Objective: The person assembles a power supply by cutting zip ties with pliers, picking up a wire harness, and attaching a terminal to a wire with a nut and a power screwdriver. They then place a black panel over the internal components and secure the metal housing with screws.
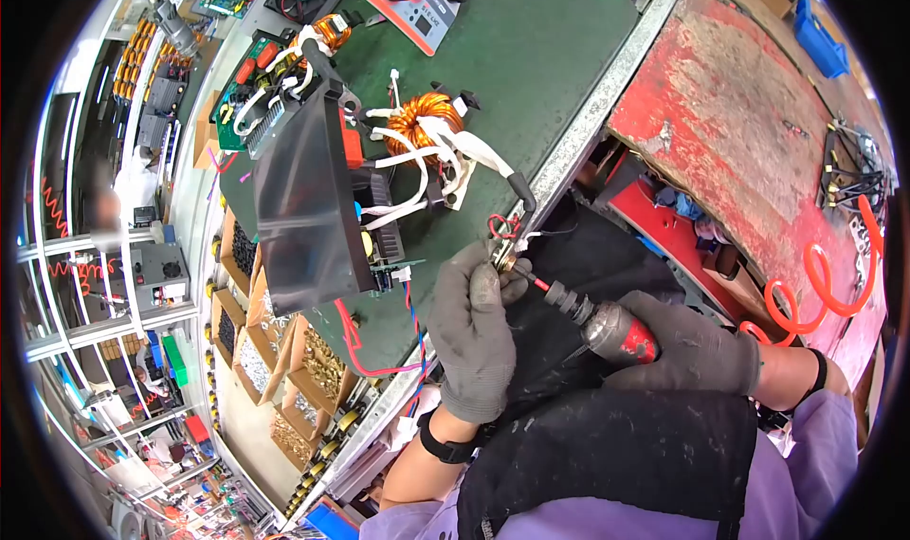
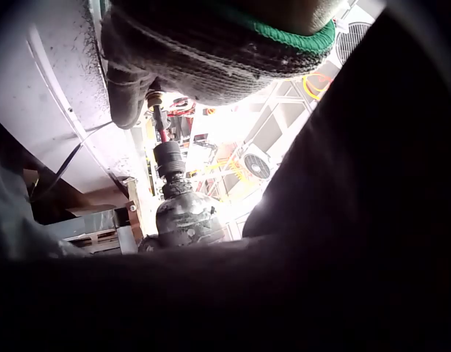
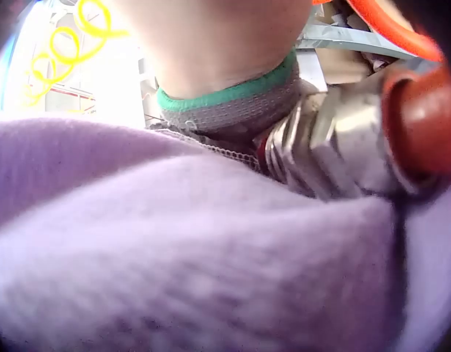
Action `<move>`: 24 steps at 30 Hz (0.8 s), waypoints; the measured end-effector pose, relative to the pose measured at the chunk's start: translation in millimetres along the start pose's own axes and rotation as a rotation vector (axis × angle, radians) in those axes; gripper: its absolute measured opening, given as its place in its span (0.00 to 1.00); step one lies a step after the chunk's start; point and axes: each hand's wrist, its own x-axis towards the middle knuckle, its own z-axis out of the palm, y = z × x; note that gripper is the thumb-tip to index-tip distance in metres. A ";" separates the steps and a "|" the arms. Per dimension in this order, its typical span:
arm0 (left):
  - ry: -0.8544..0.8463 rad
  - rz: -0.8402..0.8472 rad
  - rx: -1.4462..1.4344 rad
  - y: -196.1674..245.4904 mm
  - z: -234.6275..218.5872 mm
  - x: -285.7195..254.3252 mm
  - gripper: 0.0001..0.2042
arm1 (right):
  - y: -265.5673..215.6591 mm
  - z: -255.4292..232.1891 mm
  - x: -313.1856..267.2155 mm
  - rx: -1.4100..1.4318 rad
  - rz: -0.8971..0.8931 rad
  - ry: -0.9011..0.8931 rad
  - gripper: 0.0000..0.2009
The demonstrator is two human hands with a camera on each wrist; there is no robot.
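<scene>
In the head view my right hand (image 1: 692, 346), in a grey glove, grips a pneumatic screwdriver (image 1: 607, 331) with a worn metal body and a red patch. Its bit points at the fingertips of my left hand (image 1: 474, 327), also gloved. Those fingers pinch a small brass-coloured metal part (image 1: 505, 258) by the bench edge; their grip hides most of it. A thin red wire (image 1: 502, 224) loops just beyond. From the left wrist, the screwdriver (image 2: 178, 187) has its tip right at a brass-coloured ring (image 2: 155, 97) under the gloved fingers. A sleeve and hose fitting (image 3: 335, 139) block the right wrist view.
On the green bench mat (image 1: 559, 47) stands a power assembly with a black panel (image 1: 308, 208) and a copper-wound coil (image 1: 422, 123) with white leads. Boxes of screws (image 1: 318, 360) lie at left. An orange coiled hose (image 1: 820, 303) hangs at right near a red worn board (image 1: 720, 85).
</scene>
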 end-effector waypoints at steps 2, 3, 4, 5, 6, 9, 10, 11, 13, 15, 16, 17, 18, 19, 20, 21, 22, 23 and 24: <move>-0.095 -0.013 0.092 5.0 -6.2 4.8 0.16 | 3.2 -0.3 -0.7 -0.038 -0.075 0.035 0.32; -0.187 -0.026 0.183 8.3 -9.7 7.9 0.18 | 7.4 -0.1 -0.3 -0.035 -0.075 0.037 0.32; -0.191 -0.027 0.183 12.5 -10.5 12.3 0.18 | 13.1 0.2 1.1 -0.081 -0.223 0.054 0.32; -0.222 -0.165 0.160 17.3 -9.9 18.8 0.21 | 14.6 0.3 1.7 -0.127 -0.372 0.071 0.33; -0.253 -0.303 0.139 20.5 -9.9 25.1 0.23 | 11.5 -0.1 1.2 -0.123 -0.373 0.075 0.33; -0.367 -0.397 0.064 25.5 -12.8 38.5 0.26 | -1.4 -3.0 0.6 -0.096 -0.084 0.034 0.34; -0.380 -0.384 0.030 22.4 -14.7 40.2 0.27 | -1.2 -4.3 0.4 -0.106 -0.074 0.035 0.35; -0.385 -0.388 0.036 23.0 -13.7 39.6 0.27 | 0.0 -4.8 -0.5 -0.115 -0.063 0.032 0.35; -0.356 -0.309 0.069 24.9 -10.6 38.9 0.24 | 5.7 -5.1 -0.1 -0.120 -0.109 0.035 0.35; -0.338 -0.324 0.160 36.0 -8.6 41.6 0.25 | 8.4 -5.3 -0.3 -0.128 -0.157 0.036 0.35; -0.347 -0.370 0.220 43.0 -11.6 44.2 0.25 | 7.5 -5.1 -0.4 -0.136 -0.146 0.034 0.35; -0.355 -0.417 0.282 48.8 -13.3 45.0 0.24 | 7.5 -4.7 -0.6 -0.144 -0.136 0.030 0.36; -0.338 -0.433 0.323 52.7 -12.6 44.8 0.24 | 8.6 -4.6 -0.7 -0.141 -0.139 0.026 0.36; -0.336 -0.434 0.328 52.9 -13.5 45.7 0.24 | 9.8 -4.9 -0.6 -0.154 -0.191 0.019 0.35; -0.352 -0.383 0.419 51.3 -14.5 46.7 0.25 | 11.2 -5.0 -0.5 -0.164 -0.241 0.014 0.36; -0.370 -0.332 0.509 48.2 -15.3 46.5 0.26 | 11.7 -4.6 -0.7 -0.160 -0.241 0.014 0.36; -0.370 -0.335 0.511 42.5 -17.0 44.9 0.26 | 11.2 -4.2 -0.9 -0.193 -0.233 0.017 0.36; -0.401 -0.125 0.524 35.0 -19.8 43.3 0.26 | 11.0 -3.8 -0.8 -0.226 -0.227 0.021 0.36; -0.429 0.087 0.533 28.6 -22.1 43.0 0.26 | 13.0 -3.6 -0.6 -0.224 -0.228 0.020 0.36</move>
